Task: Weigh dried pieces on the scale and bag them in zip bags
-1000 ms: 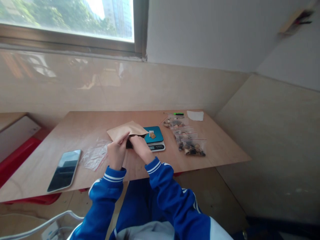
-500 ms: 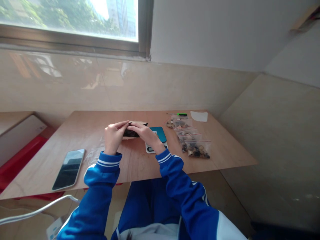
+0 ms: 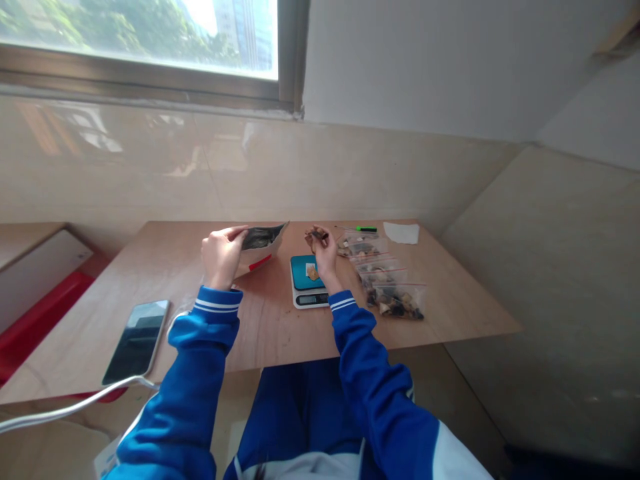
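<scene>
Beneath a window and a tiled wall stands a plywood table (image 3: 440, 293), set into a corner. The left hand (image 3: 219, 257) is raised above the table, fingers closed on a brown paper pouch (image 3: 260, 243) whose mouth gapes open toward the right, dark contents visible inside. The right hand (image 3: 324, 252) is held up above the far edge of a small blue scale (image 3: 309, 281), fingertips pinched on a small dark piece (image 3: 316, 235); a pale fragment already lies on the scale's platform. The two hands are well apart, both forearms lifted clear of the table, wrists bent back. Just right of the scale lies a row of clear zip bags (image 3: 385, 277) filled with mixed pieces; a phone (image 3: 137, 340) lies face up near the left front edge, a white cable beside it. Risk, as judged: the pouch is tilted with its mouth open, so contents could spill onto the table; the pinched piece is held by fingertips only and could drop beside the platform or among the zip bags.
</scene>
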Tool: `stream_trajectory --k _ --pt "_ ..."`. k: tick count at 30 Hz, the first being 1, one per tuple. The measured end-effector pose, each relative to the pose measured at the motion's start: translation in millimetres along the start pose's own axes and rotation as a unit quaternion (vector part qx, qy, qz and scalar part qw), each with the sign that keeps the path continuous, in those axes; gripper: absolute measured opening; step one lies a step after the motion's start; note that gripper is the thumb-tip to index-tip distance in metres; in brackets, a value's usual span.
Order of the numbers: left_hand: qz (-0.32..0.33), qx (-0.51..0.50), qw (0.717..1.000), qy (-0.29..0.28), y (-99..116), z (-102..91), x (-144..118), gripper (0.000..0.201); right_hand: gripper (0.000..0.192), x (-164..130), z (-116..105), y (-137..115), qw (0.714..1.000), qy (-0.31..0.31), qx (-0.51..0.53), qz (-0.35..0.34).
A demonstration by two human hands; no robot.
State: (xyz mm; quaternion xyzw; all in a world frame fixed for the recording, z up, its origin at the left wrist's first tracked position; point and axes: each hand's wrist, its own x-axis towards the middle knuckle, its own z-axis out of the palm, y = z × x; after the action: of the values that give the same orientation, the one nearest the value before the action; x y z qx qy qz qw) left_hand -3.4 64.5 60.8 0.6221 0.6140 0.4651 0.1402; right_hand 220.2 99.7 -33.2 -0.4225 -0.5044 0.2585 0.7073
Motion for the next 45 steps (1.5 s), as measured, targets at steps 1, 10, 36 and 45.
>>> stream_trajectory --k 1,10,36,45 --pt "0.004 0.008 1.000 0.004 -1.1 0.1 0.8 0.028 0.024 1.8 -11.4 10.6 0.999 -0.026 -0.034 0.009" --pt "0.025 0.008 1.000 0.011 -4.7 2.1 -2.9 0.031 0.036 -6.8 -59.7 39.1 0.955 -0.215 -0.204 0.012" --pt "0.028 -0.036 0.999 -0.001 4.2 -0.7 -17.4 0.033 0.057 -21.7 -110.1 28.9 0.920 -0.240 -0.309 0.029" --pt "0.035 -0.013 0.999 0.002 -0.2 1.6 -18.7 0.032 0.039 -26.0 -97.8 20.2 0.924 -0.205 -0.316 0.063"
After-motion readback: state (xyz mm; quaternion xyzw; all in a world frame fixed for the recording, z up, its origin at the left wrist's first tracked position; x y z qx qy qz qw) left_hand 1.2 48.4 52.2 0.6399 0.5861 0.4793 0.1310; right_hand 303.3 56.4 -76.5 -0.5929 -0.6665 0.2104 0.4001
